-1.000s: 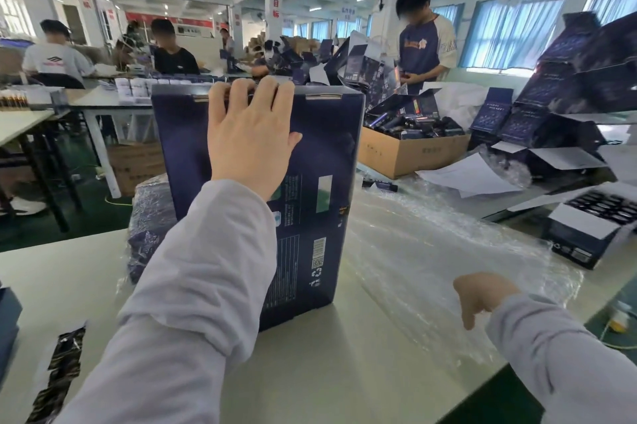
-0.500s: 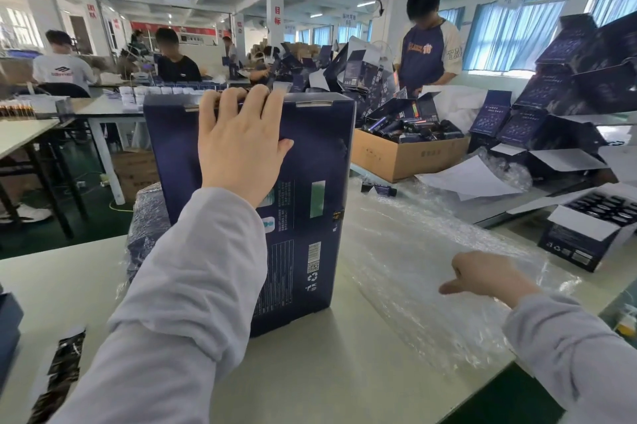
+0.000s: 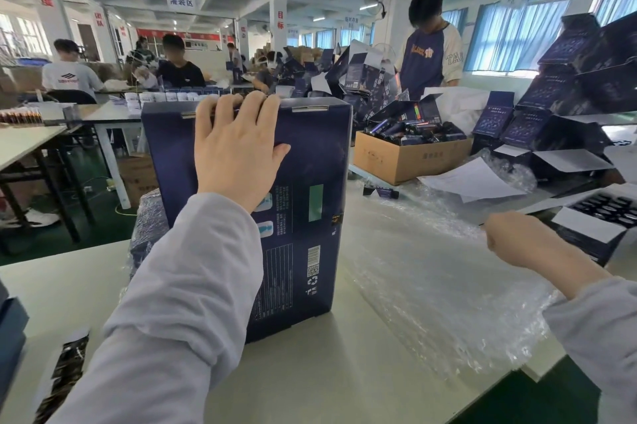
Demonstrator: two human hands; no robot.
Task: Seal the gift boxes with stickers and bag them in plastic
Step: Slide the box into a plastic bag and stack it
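Observation:
A tall dark blue gift box [image 3: 306, 154] stands upright on the pale table [image 3: 344, 372] in front of me. My left hand [image 3: 234, 154] lies flat against its near face, fingertips reaching the top edge and thumb spread to the right. Right of the box lies a pile of clear bubble plastic bags [image 3: 431, 285]. My right hand [image 3: 520, 240] rests on the far right part of that plastic with its fingers curled down and hidden, so a pinch cannot be confirmed. A strip of dark stickers [image 3: 65, 378] lies at the lower left.
A box wrapped in plastic [image 3: 148, 227] sits behind the upright one on the left. A cardboard carton [image 3: 406, 158] of dark bottles, loose white sheets and stacked blue boxes [image 3: 586, 78] crowd the back right. An open tray box [image 3: 606, 213] is near my right hand. A person [image 3: 431, 54] stands opposite.
My right hand has moved up and forward across the plastic, away from the table's near edge. My left hand and the upright box have stayed about where they were.

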